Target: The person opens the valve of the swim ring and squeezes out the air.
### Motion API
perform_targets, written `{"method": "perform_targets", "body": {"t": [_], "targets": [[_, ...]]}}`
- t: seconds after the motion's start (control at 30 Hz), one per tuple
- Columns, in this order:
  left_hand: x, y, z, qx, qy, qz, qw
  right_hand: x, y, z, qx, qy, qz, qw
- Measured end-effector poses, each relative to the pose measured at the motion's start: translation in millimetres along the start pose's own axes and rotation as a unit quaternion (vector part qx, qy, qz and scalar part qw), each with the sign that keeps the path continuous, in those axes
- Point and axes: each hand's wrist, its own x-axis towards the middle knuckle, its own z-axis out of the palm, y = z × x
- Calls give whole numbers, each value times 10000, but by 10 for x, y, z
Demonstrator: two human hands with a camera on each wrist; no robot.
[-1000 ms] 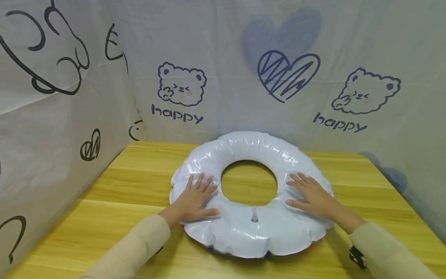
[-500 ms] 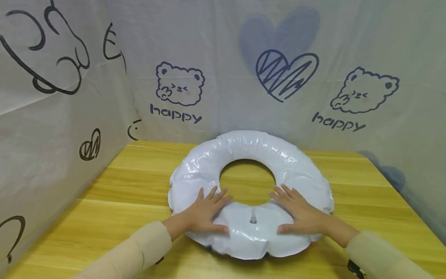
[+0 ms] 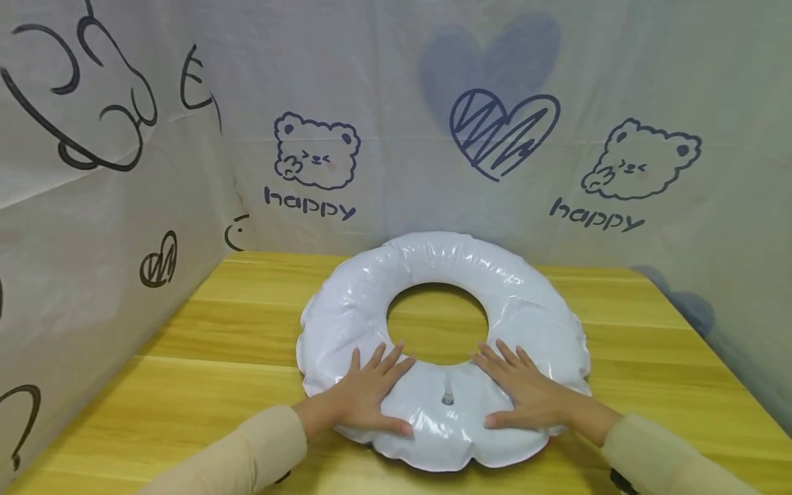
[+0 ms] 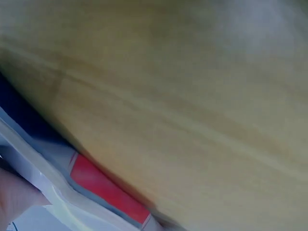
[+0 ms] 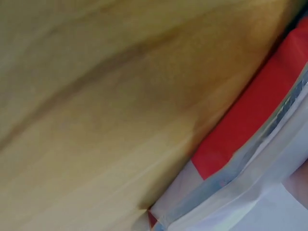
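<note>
A white inflatable swim ring (image 3: 436, 258) lies on the wooden table, glossy and puckered along its outer seam. Its clear valve (image 3: 448, 397) stands on the near part, between the two hands. My left hand (image 3: 371, 393) presses flat on the ring's near left part, fingers spread toward the hole. On the near right part rests my right hand (image 3: 522, 390), also with spread fingers and the thumb pointing inward. Both wrist views show the ring's side from close up, with a red patch (image 4: 108, 187) on the left and a red band (image 5: 255, 106) on the right.
The yellow wooden table (image 3: 204, 344) extends to both sides of the ring. Behind it hangs a pale cloth (image 3: 408, 185) printed with bears and hearts; the ring's far edge comes close to it. Another printed cloth (image 3: 80, 240) borders the left side.
Both hands have slid inward and toward the near edge of the ring, closer to the valve. The near part of the ring looks pressed lower and bulges slightly nearer.
</note>
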Motion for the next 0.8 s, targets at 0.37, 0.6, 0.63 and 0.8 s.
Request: {"method": "perform_targets", "body": {"t": [0.37,0.6,0.63,0.8], "targets": [[7,-18,124,128,-1,-58,9999,3,6,62,-64,-126,157,9998],[31,12,137,357,-157,-172,9991,18,-22,84,-117,-182,269,9994],[35,17,143,397,-173,-199,9989,20,-25,87,-131,-218,308,9992],[46,52,148,592,-222,-334,9974,30,-49,89,-152,-442,527,9975]]}}
